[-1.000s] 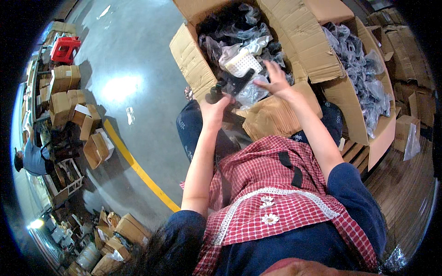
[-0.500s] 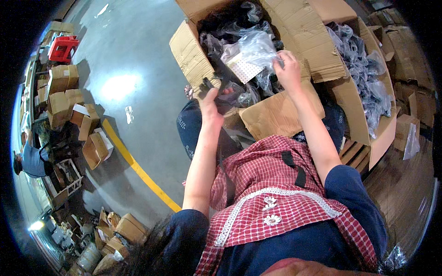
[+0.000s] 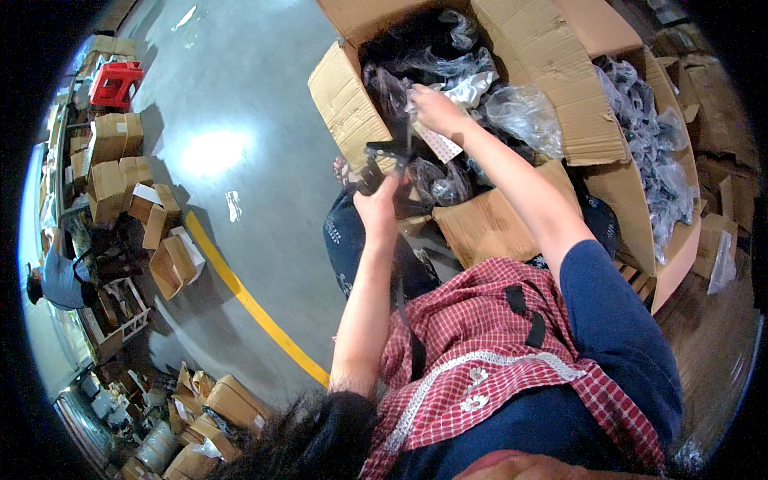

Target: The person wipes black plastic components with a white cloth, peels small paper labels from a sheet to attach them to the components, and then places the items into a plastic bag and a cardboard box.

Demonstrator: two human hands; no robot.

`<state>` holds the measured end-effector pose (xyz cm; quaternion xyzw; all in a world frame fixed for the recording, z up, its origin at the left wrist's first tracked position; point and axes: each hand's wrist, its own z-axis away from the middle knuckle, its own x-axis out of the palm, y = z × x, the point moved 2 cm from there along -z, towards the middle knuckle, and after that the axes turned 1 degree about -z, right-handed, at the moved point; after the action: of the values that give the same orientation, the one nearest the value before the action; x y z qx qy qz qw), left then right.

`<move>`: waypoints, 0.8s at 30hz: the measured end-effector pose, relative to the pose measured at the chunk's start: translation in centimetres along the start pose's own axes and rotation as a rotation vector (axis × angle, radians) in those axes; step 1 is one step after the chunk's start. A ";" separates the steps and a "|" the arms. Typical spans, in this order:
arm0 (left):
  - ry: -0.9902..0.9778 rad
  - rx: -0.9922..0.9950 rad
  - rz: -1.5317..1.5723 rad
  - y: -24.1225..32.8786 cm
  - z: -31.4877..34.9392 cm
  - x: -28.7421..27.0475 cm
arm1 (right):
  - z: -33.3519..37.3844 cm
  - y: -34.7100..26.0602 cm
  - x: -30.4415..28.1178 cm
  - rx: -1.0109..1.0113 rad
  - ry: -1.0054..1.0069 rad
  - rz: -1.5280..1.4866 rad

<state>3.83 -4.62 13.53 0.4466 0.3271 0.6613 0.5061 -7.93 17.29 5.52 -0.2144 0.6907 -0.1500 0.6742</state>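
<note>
My left hand (image 3: 379, 198) is closed around a black part (image 3: 390, 150) with a crosswise arm, held over the near left corner of an open cardboard box (image 3: 346, 100). Its exact kind is unclear. Above it, my right hand (image 3: 438, 112) reaches across with fingers pinched at thin translucent plastic (image 3: 390, 90), a bag by its look, beside the part's upper end. Under the right wrist lies a white dotted sheet (image 3: 438, 144), partly covered. A loose clear plastic bag (image 3: 524, 118) rests at the box's right side. Black items in clear bags fill the box.
A second open carton (image 3: 672, 272) on the right holds more bagged items (image 3: 640, 136). Far left are stacked cartons (image 3: 114, 138), a red stool (image 3: 117, 85) and a person in blue (image 3: 60, 276). A yellow line (image 3: 240, 292) crosses the grey floor.
My right hand has left the clear bag, now lying to the right, and has moved left to the part's upper end. My left hand still grips the black part, turned more upright.
</note>
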 end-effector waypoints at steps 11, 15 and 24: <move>-0.394 -0.538 0.699 -0.5 -1.2 -1.2 | 5.0 4.3 -2.1 0.480 -0.239 -0.217; -0.400 -0.634 0.788 -1.7 -0.8 0.0 | 10.0 -4.2 -11.7 0.188 0.018 -1.450; -0.404 -0.694 0.234 -0.5 4.3 5.1 | 15.0 -10.3 -10.2 -0.012 0.193 -0.724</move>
<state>7.49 0.33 16.10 0.4045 -0.0738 0.6845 0.6020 7.92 14.73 18.74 -0.4335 0.6315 -0.3942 0.5079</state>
